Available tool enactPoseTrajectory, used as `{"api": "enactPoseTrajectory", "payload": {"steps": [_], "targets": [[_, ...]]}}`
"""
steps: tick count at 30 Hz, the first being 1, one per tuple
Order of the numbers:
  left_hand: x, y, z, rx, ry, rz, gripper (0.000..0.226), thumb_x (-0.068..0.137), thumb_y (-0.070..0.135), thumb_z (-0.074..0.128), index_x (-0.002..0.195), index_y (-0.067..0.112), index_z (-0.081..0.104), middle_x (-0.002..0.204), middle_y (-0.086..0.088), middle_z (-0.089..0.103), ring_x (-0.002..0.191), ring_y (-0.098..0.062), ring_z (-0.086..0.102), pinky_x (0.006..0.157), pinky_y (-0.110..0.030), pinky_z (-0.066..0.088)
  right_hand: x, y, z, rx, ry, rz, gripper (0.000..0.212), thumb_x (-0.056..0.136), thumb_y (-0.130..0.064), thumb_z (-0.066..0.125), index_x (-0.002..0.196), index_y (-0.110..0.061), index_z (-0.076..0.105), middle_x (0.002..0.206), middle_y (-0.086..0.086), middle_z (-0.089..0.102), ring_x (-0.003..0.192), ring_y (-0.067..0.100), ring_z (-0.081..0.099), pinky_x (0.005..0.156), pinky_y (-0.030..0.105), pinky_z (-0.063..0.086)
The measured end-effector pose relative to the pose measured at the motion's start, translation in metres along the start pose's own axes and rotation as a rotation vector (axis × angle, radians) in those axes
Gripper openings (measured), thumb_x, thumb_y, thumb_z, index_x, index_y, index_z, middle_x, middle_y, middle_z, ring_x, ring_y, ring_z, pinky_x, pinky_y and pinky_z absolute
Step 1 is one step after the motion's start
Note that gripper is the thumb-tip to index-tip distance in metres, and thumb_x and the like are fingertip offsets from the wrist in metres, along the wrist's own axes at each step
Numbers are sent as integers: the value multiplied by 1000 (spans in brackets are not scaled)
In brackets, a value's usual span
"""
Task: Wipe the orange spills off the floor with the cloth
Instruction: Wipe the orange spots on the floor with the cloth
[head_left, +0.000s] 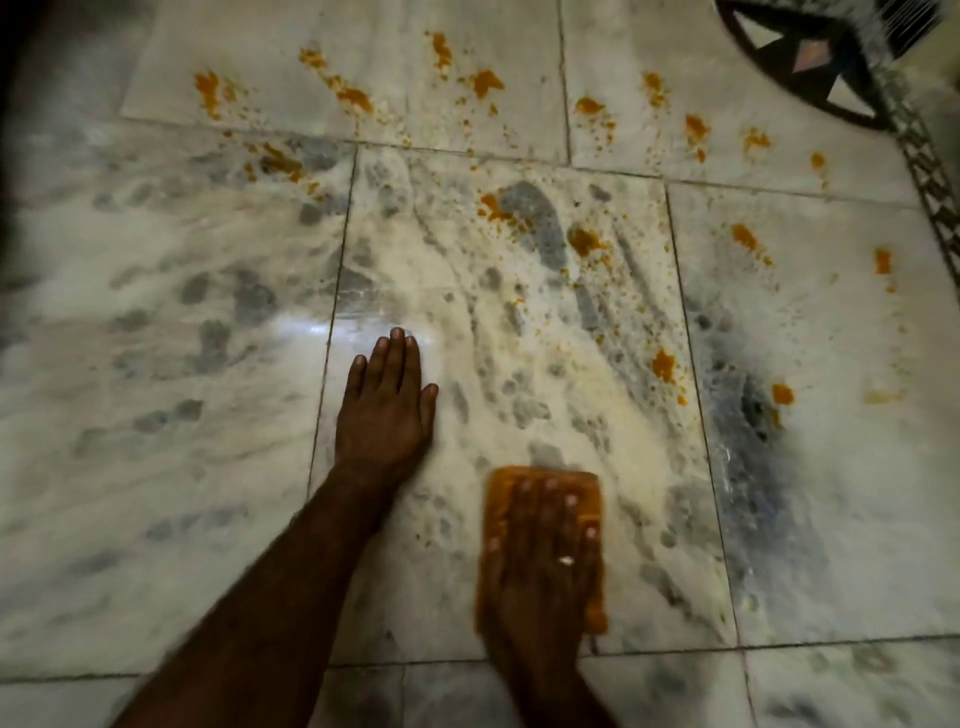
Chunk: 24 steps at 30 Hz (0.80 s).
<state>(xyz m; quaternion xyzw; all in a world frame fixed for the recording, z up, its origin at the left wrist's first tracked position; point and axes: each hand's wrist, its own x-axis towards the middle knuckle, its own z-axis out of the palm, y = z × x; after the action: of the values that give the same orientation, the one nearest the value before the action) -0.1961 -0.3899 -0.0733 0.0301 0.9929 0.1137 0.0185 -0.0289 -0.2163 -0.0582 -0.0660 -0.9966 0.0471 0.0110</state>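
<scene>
An orange cloth (506, 491) lies flat on the white marble floor (182, 322) near the bottom centre. My right hand (540, 566) presses on it with fingers straight and spread, covering most of it. My left hand (384, 410) rests flat on the bare tile to the cloth's left, fingers straight, holding nothing. Orange spills are scattered over the far and right tiles: a blob (584, 240) in the middle, one (663, 364) to the right of the cloth's path, and several along the back row (356, 96). Fine orange specks surround them.
A dark patterned border strip (930, 171) runs down the top right edge, with a dark round-edged object (800, 62) in the top right corner. Grey tile joints cross the floor. The left side is in shadow.
</scene>
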Motion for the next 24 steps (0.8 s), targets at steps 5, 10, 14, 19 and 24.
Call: {"api": "enactPoseTrajectory", "payload": {"steps": [5, 10, 14, 19, 24], "targets": [[5, 3, 7, 32, 25, 4, 66, 101, 39, 24, 154, -1, 31, 162, -20, 27, 150, -33, 29, 123, -47, 16, 105, -21, 10, 58, 13, -212, 60, 103, -41, 34, 160, -20, 33, 167, 8, 30, 154, 31, 28, 122, 56, 27], [19, 9, 8, 25, 23, 7, 70, 101, 43, 18, 156, 0, 25, 164, -19, 21, 153, -32, 21, 124, -43, 9, 167, 44, 5, 7, -38, -85, 63, 103, -45, 25, 162, -23, 26, 169, 5, 25, 156, 28, 24, 124, 55, 21], [41, 20, 9, 2, 29, 54, 73, 101, 45, 15, 156, -2, 24, 164, -20, 20, 153, -32, 20, 124, -42, 5, 111, 56, 2, -8, 35, 163, 63, 103, -38, 30, 161, -16, 27, 167, 12, 28, 153, 33, 30, 123, 56, 23], [69, 37, 16, -17, 48, 114, 69, 102, 41, 21, 154, -4, 29, 161, -23, 26, 151, -35, 26, 123, -47, 16, 97, -1, 4, 40, -18, -156, 62, 103, -41, 33, 161, -18, 29, 168, 10, 25, 156, 31, 21, 125, 55, 17], [76, 38, 19, -3, 88, 85, 64, 104, 39, 23, 154, 0, 32, 161, -20, 31, 150, -32, 30, 122, -46, 18, 208, 16, 2, 14, -87, -170, 61, 105, -46, 19, 163, -27, 21, 171, 2, 19, 158, 25, 16, 127, 50, 11]]}}
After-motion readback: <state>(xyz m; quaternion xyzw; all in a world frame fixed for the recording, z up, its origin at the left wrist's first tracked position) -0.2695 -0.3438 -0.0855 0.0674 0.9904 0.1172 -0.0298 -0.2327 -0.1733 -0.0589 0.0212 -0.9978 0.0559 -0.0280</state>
